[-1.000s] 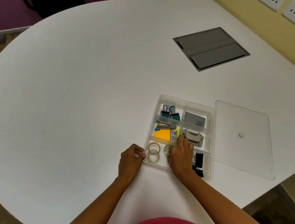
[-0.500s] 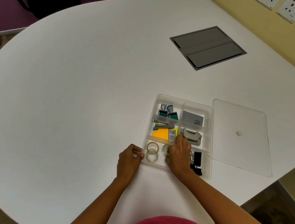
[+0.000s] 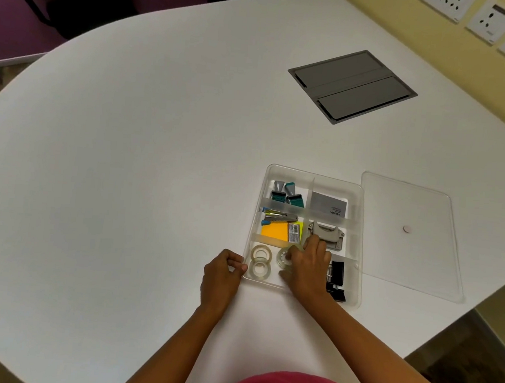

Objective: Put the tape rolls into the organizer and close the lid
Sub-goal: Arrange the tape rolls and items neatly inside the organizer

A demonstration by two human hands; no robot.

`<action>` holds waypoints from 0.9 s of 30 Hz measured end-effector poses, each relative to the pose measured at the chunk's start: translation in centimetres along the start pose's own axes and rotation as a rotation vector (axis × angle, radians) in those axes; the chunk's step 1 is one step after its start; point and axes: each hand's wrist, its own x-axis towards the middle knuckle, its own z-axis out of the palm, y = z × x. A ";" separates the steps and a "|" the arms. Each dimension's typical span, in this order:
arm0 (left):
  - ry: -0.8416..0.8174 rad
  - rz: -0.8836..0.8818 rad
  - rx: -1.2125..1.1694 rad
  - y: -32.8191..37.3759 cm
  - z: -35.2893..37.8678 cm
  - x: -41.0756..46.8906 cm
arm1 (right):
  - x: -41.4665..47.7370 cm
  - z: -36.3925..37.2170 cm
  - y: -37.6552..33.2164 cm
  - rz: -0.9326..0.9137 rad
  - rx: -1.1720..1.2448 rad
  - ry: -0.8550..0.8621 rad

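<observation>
Left hand [image 3: 220,279]: fingers curled close together, pinching the near-left corner of the clear organizer [image 3: 360,230] at its rim; nothing else in that hand. Right hand [image 3: 307,271]: reaching into the near-left compartment, fingers bent and partly closed around a clear tape roll [image 3: 284,257], thumb at the roll's near side; the roll is partly covered by the hand. Two more tape rolls [image 3: 261,261] lie flat in the same compartment, one just behind the other, touching or nearly so, to the left of the held roll. Other compartments: black binder clips [image 3: 337,278] in the near-right one; orange and yellow sticky notes [image 3: 275,231] with a small stapler [image 3: 279,217] in the middle-left; a grey hole punch [image 3: 328,235] in the middle-right; grey and teal clips [image 3: 287,192] in the far-left; a grey card [image 3: 328,206] in the far-right. The clear lid [image 3: 408,233] lies flat on the white table [image 3: 125,181] just to the right of the organizer, off it. A grey hatch [image 3: 351,85] is set in the table farther back.
</observation>
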 end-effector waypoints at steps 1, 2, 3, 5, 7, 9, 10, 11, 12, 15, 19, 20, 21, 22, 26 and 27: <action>0.000 0.000 0.001 0.0 0.0 0.0 | -0.1 -0.3 -0.2 -0.003 0.033 0.021; 0.000 -0.001 0.002 0.0 0.0 0.0 | -0.2 -0.7 -0.4 -0.022 0.066 0.048; 0.000 -0.003 0.003 0.0 0.1 0.1 | -0.2 -1.0 -0.6 -0.060 0.099 0.077; 0.001 -0.007 0.005 0.0 0.1 0.1 | -0.2 -1.3 -1.0 -0.190 0.156 0.117; 0.002 -0.007 0.011 -0.1 0.1 0.1 | -0.1 -1.2 -1.2 -0.352 0.178 0.085; -0.003 -0.008 0.017 -0.1 0.0 0.2 | 0.0 -0.9 -1.1 -0.495 0.137 0.010; -0.007 -0.010 0.020 -0.1 0.0 0.2 | 0.2 -0.9 -1.1 -0.535 0.112 -0.028; -0.010 -0.011 0.021 -0.1 0.0 0.2 | 0.4 -1.0 -1.1 -0.551 0.096 -0.055; -0.011 -0.011 0.020 -0.1 0.0 0.2 | 0.6 -1.0 -1.1 -0.553 0.089 -0.074; -0.007 -0.013 0.023 0.0 -0.1 0.1 | 1.0 -0.9 -1.4 -0.553 0.087 -0.093; -0.002 -0.017 0.041 -0.1 -0.1 0.1 | 1.5 -0.3 -1.6 -0.553 0.079 -0.073; -0.003 -0.020 0.043 -0.1 0.0 0.2 | 1.6 -0.2 -1.6 -0.559 0.078 -0.061; -0.004 -0.026 0.045 -0.1 -0.1 0.1 | 1.6 -0.2 -1.6 -0.563 0.083 -0.044; -0.004 -0.031 0.045 -0.1 -0.1 0.1 | 1.6 -0.2 -1.6 -0.559 0.096 -0.022; -0.004 -0.042 0.070 -0.1 -0.2 0.2 | 1.7 -0.4 -2.1 -0.491 0.143 0.080; -0.003 -0.043 0.075 -0.2 -0.2 0.2 | 1.8 -0.4 -2.2 -0.476 0.141 0.090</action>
